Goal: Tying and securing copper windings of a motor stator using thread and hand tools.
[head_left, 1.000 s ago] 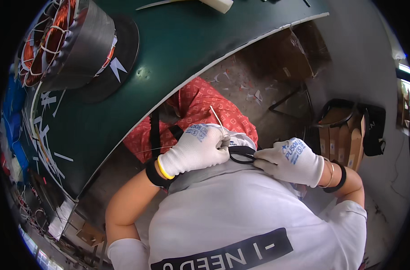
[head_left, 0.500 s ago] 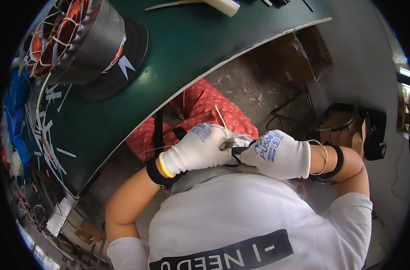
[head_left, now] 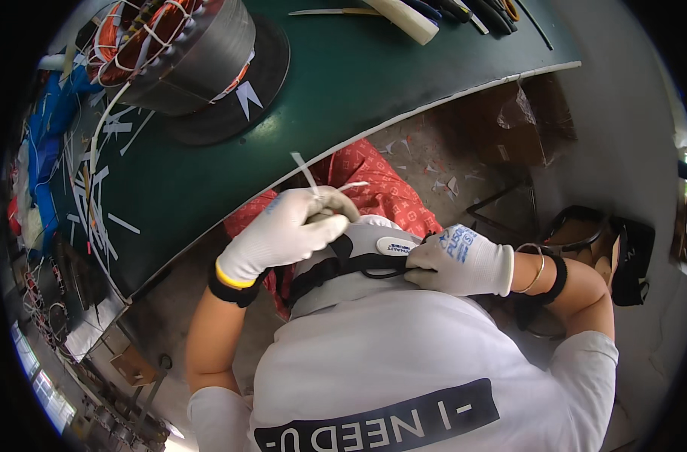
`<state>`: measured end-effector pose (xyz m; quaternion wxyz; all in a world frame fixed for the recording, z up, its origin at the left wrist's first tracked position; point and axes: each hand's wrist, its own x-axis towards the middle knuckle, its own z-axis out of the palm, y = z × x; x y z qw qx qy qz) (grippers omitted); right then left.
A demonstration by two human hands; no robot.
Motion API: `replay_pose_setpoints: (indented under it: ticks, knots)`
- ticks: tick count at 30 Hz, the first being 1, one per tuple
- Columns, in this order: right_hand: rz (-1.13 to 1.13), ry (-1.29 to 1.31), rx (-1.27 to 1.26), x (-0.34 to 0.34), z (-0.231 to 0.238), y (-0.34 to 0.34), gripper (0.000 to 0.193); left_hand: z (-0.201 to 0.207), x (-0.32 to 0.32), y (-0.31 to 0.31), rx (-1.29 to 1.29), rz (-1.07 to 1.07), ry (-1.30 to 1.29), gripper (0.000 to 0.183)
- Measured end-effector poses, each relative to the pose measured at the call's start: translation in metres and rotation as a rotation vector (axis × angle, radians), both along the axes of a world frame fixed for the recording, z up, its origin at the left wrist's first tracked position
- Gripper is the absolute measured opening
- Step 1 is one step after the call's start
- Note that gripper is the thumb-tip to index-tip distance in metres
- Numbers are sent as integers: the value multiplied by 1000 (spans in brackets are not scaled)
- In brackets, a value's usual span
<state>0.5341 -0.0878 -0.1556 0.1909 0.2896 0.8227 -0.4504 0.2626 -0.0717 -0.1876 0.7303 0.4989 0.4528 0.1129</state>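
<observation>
Green tabletop (head_left: 403, 83), far; left hand (head_left: 287, 228), fingers pinching white strip (head_left: 304, 170), droppable if loosened; right hand (head_left: 464, 260), clasping black strap (head_left: 332, 269).

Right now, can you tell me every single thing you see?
Workbench: one, green, top and left
Motor stator: one, grey and copper, on disc
Round disc: one, black, on workbench
Paper-like scraps: many, mostly white, bench and floor
Hand tools: several, mixed colours, top edge
Cardboard boxes: several, brown, right and lower left
Crumpled sheeting: count unclear, blue, far left
Patterned cloth: one, red, over legs
Waist belt: one, black and grey, at waist
Thin strip: at least one, white, left hand
Wristbands: two, black, one per arm
T-shirt: one, white, lower middle
Left hand: one, white-gloved, centre
Right hand: one, white-gloved, at belt
</observation>
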Motion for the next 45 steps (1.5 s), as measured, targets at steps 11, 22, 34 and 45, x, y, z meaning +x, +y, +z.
replay_pose_setpoints:
  ticks: [11,22,34,45]
  knots:
    - [224,-168,-80,-24,8,18,25,10,10,-63,721,-225,493,16]
    - [-13,303,110,-8,-25,-15,20,-18,15,-73,953,-96,270,7]
    - [-537,845,271,-45,115,128,23,63,-36,-21,156,487,-416,63]
    - [130,930,815,-84,215,48,23,124,-52,-20,478,781,-339,43]
